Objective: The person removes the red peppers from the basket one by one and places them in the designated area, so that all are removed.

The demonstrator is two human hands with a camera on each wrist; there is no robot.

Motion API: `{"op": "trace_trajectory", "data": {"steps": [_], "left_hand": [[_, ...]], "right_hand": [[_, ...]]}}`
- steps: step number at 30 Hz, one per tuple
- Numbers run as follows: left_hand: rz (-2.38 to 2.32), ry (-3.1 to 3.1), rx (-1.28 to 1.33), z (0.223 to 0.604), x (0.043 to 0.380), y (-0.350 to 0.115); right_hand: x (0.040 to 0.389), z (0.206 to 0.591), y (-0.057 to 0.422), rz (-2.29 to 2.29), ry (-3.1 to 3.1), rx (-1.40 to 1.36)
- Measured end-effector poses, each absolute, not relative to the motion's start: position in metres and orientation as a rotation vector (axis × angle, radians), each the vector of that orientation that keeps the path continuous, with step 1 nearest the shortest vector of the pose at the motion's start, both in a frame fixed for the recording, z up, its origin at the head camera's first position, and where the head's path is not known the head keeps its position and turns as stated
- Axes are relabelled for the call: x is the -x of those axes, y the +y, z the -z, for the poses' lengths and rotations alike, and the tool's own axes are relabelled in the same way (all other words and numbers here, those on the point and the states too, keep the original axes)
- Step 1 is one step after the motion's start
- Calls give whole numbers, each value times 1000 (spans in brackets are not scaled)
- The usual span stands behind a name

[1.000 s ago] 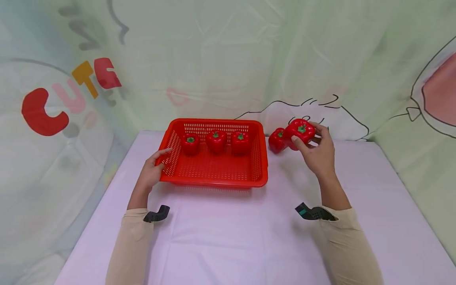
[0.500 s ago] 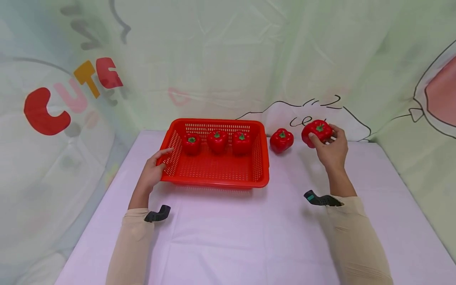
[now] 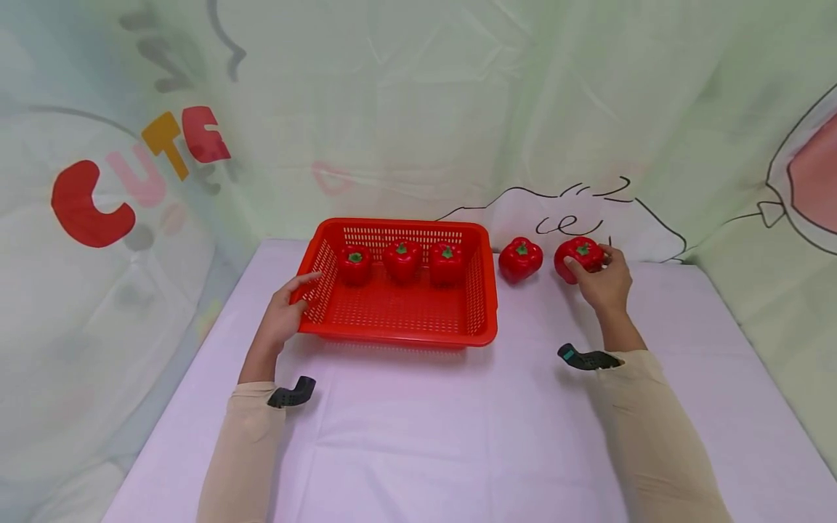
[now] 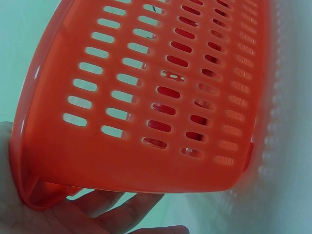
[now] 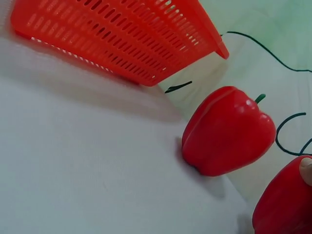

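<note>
My left hand [image 3: 282,314] grips the left rim of a red slatted plastic basket [image 3: 399,337]. In the left wrist view, the basket's rim [image 4: 29,126] lies in the crook of the hand, and the fingers [image 4: 129,209] reach past the end wall. Inside stand a left bell pepper [image 3: 355,270], a middle one [image 3: 402,261] and a right one [image 3: 447,264], all red with green stems. My right hand [image 3: 607,285] holds another red bell pepper [image 3: 575,254] low at the table's back edge. Between it and the basket sits a loose bell pepper [image 3: 519,260], tilted in the right wrist view.
A white cloth covers the table [image 3: 405,436]. Right behind the basket and peppers hangs a pale printed curtain [image 3: 418,131], with further curtain at both sides. A dark device [image 3: 293,392] is worn on the left wrist and another device [image 3: 588,357] on the right.
My right hand has carried its bell pepper rightward, away from the loose one, then lowered it toward the table. My left hand keeps its place on the basket.
</note>
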State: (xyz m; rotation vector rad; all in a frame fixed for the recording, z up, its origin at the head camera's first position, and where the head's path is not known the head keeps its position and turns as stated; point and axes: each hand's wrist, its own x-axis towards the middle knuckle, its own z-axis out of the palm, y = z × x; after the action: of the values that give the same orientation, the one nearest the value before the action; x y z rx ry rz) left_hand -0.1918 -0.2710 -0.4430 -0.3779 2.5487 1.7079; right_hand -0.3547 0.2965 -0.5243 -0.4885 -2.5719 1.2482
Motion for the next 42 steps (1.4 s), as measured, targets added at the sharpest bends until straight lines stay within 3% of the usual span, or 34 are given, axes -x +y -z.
{"op": "trace_trajectory", "data": {"steps": [4, 12, 23, 31, 38, 42], "left_hand": [[-1709, 2551, 371, 443, 192, -270], [-1696, 2564, 367, 440, 191, -269], [-1701, 2554, 390, 440, 191, -270], [-1701, 2556, 389, 441, 192, -272], [-1707, 2547, 383, 443, 193, -272], [-1709, 2549, 377, 444, 193, -271]], "right_hand": [[355, 529, 299, -1212, -2603, 485], [314, 472, 269, -1327, -2657, 558], [304, 448, 253, -1260, -2606, 481], [287, 397, 194, -1498, -2189, -51], [300, 391, 145, -1339, -2663, -609], [315, 399, 126, -1211, -2914, -730]]}}
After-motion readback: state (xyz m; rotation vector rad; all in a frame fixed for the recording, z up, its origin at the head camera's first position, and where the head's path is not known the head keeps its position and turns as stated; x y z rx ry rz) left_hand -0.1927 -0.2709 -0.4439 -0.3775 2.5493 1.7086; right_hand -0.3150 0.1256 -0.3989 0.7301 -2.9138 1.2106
